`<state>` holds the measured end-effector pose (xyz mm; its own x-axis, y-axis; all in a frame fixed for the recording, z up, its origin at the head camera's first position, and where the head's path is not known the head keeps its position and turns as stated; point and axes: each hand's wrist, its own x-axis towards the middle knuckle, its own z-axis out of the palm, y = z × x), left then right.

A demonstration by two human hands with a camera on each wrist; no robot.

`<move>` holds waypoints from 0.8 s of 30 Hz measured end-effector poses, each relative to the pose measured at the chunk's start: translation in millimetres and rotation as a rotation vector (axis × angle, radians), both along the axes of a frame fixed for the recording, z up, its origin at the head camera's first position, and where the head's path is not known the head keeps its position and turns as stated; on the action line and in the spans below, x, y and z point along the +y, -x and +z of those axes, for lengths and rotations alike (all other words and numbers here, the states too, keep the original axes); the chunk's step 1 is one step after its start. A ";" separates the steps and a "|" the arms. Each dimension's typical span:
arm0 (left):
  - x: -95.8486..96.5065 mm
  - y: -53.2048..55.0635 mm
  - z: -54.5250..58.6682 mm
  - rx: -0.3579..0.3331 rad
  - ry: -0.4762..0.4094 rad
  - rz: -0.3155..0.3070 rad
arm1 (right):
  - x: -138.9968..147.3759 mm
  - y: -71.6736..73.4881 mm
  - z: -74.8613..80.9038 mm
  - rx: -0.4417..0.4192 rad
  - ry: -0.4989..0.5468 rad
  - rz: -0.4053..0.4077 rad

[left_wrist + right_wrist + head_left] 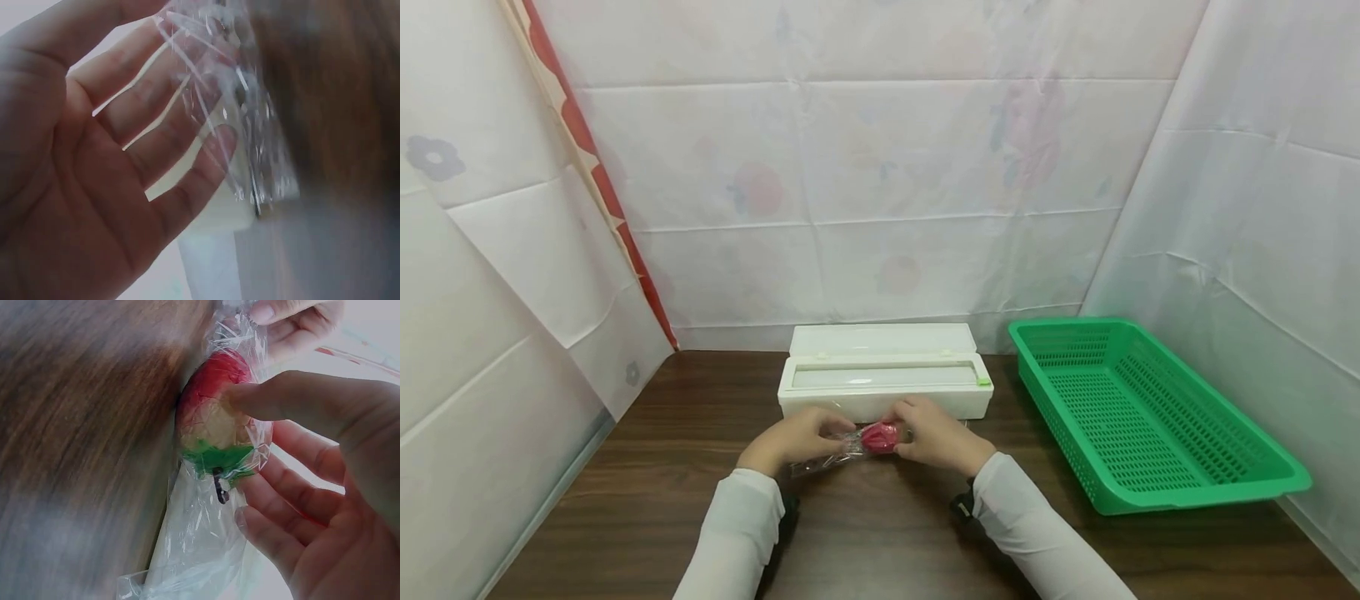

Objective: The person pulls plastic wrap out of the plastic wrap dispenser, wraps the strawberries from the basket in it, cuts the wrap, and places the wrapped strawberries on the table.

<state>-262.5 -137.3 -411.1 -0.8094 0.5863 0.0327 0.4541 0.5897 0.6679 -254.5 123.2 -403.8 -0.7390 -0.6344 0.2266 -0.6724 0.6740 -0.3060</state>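
Observation:
A toy peach (200,412), red and cream with green leaves and a brown stem, lies wrapped in clear cling film (194,562) close over the table. My right hand (942,437) grips it through the film, thumb on one side and fingers on the other. At the peach's other end, my left hand (800,437) pinches the gathered film between thumb and forefinger; its other fingers lie behind the loose film in the left wrist view. Just beyond both hands stands a white cling film dispenser (887,407) with its lid raised.
A green perforated basket (1195,498) stands on the right of the dark wooden table (647,500). A small green slider (983,382) sits at the dispenser's right end. Patterned white sheets (887,158) hang round the back and sides.

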 end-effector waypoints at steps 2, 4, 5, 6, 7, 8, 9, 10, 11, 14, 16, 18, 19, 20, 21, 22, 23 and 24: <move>-5.1 0.2 0.9 0.000 0.009 0.009 | 1.1 0.8 -1.2 -0.001 0.005 -0.008; -10.3 0.5 1.8 -0.001 0.012 0.024 | 2.1 1.6 -2.5 0.003 0.010 -0.008; -12.9 0.4 2.6 -0.002 0.012 0.032 | 2.5 1.8 -3.0 0.008 0.014 -0.004; -15.6 0.4 3.6 -0.003 0.013 0.040 | 2.9 2.0 -3.3 0.011 0.016 0.000; -18.1 0.2 4.5 -0.007 0.012 0.045 | 3.3 2.0 -3.4 0.014 0.019 0.003; -21.2 0.3 5.3 -0.008 0.015 0.053 | 3.7 2.0 -3.2 0.018 0.021 0.006; -24.1 0.1 6.6 -0.013 0.014 0.060 | 4.0 1.8 -2.9 0.022 0.026 0.013; -27.1 -0.6 8.0 -0.010 0.016 0.062 | 4.2 1.4 -2.4 0.024 0.032 0.018; -30.3 -1.4 9.4 -0.010 0.021 0.071 | 4.3 1.0 -1.8 0.024 0.034 0.019; -41.5 -4.8 13.9 -0.005 0.051 0.123 | 4.1 0.1 -0.8 0.022 0.045 0.026; -49.3 -7.9 17.1 -0.011 0.080 0.180 | 4.0 -0.4 -0.5 0.022 0.049 0.026; -56.7 -11.1 19.7 -0.026 0.105 0.250 | 3.7 -0.8 -0.3 0.023 0.052 0.027; -60.0 -12.3 21.2 -0.033 0.115 0.279 | 3.6 -1.0 -0.1 0.026 0.051 0.029; -62.6 -13.4 22.5 -0.038 0.122 0.304 | 3.7 -1.4 0.2 0.029 0.050 0.028; -64.9 -14.1 23.2 -0.045 0.128 0.331 | 3.6 -1.6 0.3 0.031 0.050 0.029; -66.6 -14.6 23.8 -0.052 0.132 0.354 | 3.6 -1.8 0.2 0.032 0.049 0.029; -67.8 -14.9 24.4 -0.060 0.132 0.372 | 3.6 -1.8 0.0 0.033 0.048 0.029; -68.5 -14.5 24.6 -0.063 0.131 0.390 | 3.6 -1.9 -0.1 0.033 0.048 0.029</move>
<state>-247.9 -205.8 -386.5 -0.9697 0.2313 -0.0788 0.1404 0.7915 0.5949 -252.6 126.8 -404.0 -0.7122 -0.6432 0.2813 -0.7017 0.6393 -0.3146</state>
